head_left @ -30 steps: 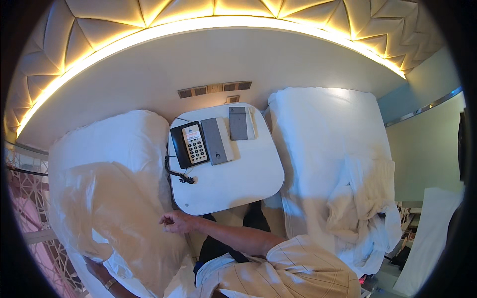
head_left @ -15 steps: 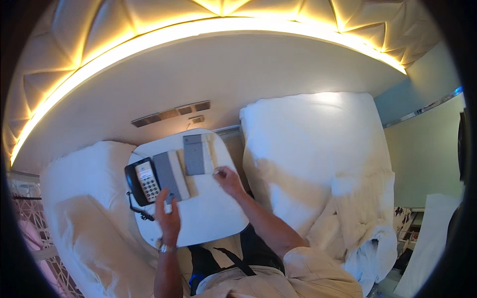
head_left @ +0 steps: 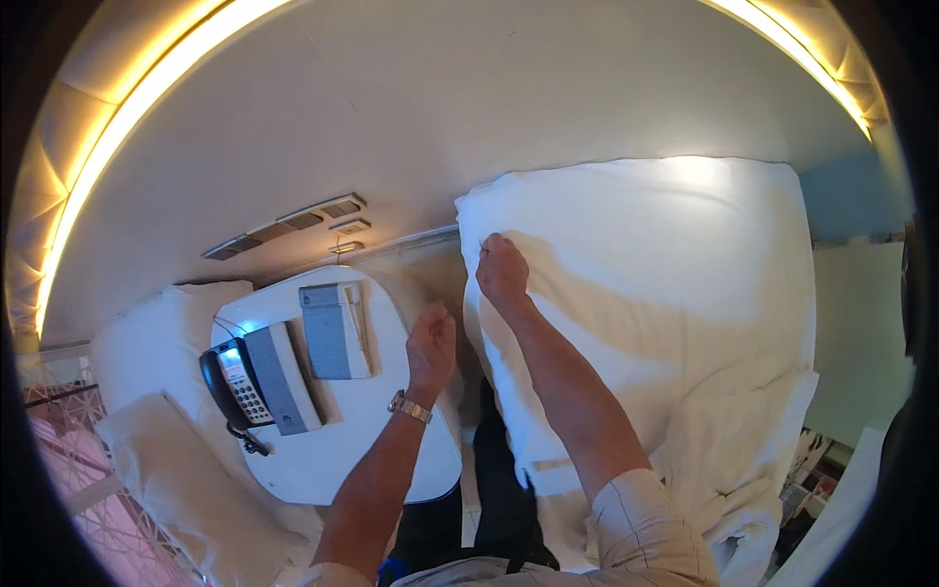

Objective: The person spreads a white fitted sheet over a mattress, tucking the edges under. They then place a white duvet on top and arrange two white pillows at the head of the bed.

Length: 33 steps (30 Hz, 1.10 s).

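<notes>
My right hand [head_left: 503, 271] is closed, over the far left edge of a bed's white sheet [head_left: 636, 254]. What its fingers hold, if anything, is hidden. My left hand [head_left: 431, 344] is at the right rim of a small white table [head_left: 381, 445], its fingers curled together; I cannot make out anything in them. A metal-band watch [head_left: 410, 407] circles that wrist. Away from both hands, the table carries a black desk phone [head_left: 240, 386], a grey-and-white folder [head_left: 282, 379] against it, and a grey pad [head_left: 328, 333] with a pale pen [head_left: 359, 320] along its right side.
A narrow gap separates table and bed. Left of the table stands a white pillow [head_left: 181, 460] on another bed. Sockets and switches [head_left: 284, 227] sit on the wall behind. Rumpled bedding [head_left: 724, 430] lies on the near right of the bed.
Both hands have moved away from the papers: my right hand up and right to the bed, my left hand right to the table's edge. The view has shifted right.
</notes>
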Motion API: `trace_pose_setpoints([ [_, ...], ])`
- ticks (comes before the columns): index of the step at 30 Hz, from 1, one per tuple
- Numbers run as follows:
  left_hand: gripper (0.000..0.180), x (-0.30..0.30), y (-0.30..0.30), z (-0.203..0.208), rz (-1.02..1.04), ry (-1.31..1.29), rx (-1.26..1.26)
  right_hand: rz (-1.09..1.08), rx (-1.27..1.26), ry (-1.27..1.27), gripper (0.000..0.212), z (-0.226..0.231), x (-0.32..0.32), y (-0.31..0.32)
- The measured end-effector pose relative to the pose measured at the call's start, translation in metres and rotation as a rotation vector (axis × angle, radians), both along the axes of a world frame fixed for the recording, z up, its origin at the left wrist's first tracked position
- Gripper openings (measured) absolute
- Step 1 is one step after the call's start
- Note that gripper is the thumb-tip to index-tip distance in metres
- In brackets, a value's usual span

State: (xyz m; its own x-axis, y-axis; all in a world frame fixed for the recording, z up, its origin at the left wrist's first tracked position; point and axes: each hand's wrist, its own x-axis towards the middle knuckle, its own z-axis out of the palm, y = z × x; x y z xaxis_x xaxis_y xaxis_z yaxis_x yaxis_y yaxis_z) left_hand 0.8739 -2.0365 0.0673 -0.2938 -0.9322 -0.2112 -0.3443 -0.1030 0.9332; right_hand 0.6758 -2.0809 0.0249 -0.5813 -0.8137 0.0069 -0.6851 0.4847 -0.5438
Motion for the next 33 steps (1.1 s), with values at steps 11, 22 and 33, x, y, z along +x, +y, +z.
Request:
trace_pose_setpoints([
  [11,0.026,-0.053,-0.046,-0.101,-0.151,-0.16,0.197,0.024,-0.106,-0.496,0.016,0.019,-0.007,0.033],
  [22,0.008,-0.053,0.036,-0.056,0.188,-0.008,0.025,0.338,0.17,0.0,0.045,0.045,0.02,0.037],
  [33,0.011,-0.068,0.016,0.017,0.234,0.226,-0.22,0.672,0.125,-0.049,0.018,0.096,-0.018,0.008],
])
